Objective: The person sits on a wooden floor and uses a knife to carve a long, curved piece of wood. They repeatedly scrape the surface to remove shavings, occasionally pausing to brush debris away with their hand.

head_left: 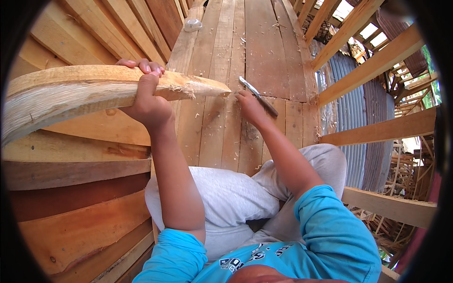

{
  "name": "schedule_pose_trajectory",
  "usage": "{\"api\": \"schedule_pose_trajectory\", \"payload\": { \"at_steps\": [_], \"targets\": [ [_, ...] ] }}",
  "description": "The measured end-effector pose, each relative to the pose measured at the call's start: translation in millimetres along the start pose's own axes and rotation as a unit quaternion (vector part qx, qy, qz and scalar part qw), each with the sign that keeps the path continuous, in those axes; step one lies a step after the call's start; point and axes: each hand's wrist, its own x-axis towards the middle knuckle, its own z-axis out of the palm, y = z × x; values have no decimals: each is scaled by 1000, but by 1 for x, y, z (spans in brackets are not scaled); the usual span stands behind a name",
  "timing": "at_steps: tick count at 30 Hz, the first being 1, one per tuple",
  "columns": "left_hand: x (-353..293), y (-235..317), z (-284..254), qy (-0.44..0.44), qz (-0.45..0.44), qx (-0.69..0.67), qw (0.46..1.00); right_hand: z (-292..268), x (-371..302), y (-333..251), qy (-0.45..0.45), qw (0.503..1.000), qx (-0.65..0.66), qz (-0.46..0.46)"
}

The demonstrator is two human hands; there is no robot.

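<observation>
My left hand [150, 99] is wrapped over a thick, curved wooden beam [71, 87], its thumb on the near side and the other fingers over the far edge. The beam comes in from the left and tapers to a point, with rough, splintered fibres on its side near the tip. Right at that tip is my right hand [251, 107], fingers curled together; what they pinch, if anything, is too small to make out. A knife [258, 96] with a shiny blade and dark handle shows just beyond this hand, apparently lying on the floorboards.
Wood shavings are scattered over the plank floor [222, 56]. A small whitish container [192, 25] sits at the far left. Board walling [85, 221] closes off my left side. Along the right run open timber rails [373, 70], with corrugated metal sheets [351, 113] beyond.
</observation>
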Motion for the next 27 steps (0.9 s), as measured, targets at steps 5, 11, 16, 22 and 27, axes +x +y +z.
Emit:
{"api": "schedule_pose_trajectory", "payload": {
  "at_steps": [5, 11, 16, 22, 27],
  "targets": [
    [-1, -4, 3, -1, -4, -7, 1000, -3, 5, 6, -242, 965, -29, 99],
    [1, 1, -5, 6, 3, 13, 1000, -5, 5, -27, -286, 955, -81, 22],
    [2, -2, 0, -2, -3, 3, 1000, 28, -31, -28, -154, 977, -142, -26],
    [1, -2, 3, 1, -5, -28, 1000, 31, -40, -45, -173, 973, -154, -6],
    [2, -2, 0, 9, 0, -24, 1000, 16, -44, -73, -206, 965, -160, 31]
  ]
}}
